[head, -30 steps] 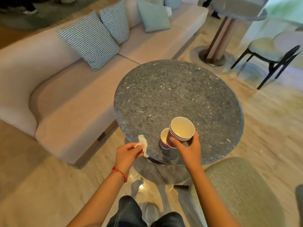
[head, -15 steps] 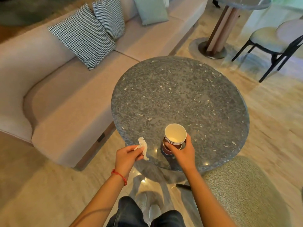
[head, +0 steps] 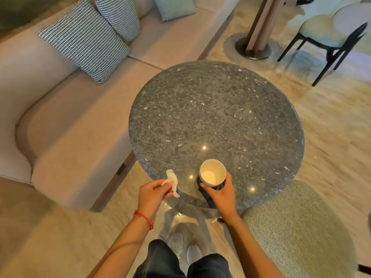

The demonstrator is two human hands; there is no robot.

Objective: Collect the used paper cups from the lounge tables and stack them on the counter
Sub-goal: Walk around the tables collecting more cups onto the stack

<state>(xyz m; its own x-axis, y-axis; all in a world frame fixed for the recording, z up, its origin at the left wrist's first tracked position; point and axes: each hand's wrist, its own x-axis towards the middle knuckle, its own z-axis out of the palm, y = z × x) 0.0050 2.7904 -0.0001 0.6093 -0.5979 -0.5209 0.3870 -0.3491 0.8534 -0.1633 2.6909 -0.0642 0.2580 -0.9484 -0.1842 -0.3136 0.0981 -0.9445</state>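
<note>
- Your right hand (head: 219,192) is curled round the cup (head: 212,173), thumb on its left wall and fingers wrapping the right side.
- The cup stands upright at about 6 o'clock on the round table (head: 216,117), mouth up and pale inside (whether another cup is nested under it, you cannot tell from here).
- Your left hand (head: 153,192) pinches a crumpled white scrap (head: 172,181) between thumb and fingertips, just off the table's rim at about 7 o'clock.
- A red cord (head: 145,217) circles your left wrist.
- A sofa (head: 66,125) with checked cushions (head: 84,40) lies from 9 to 11 o'clock of the table.
- A green seat (head: 297,229) sits at 5 o'clock.
- A chair (head: 329,31) stands at 1 o'clock.
</note>
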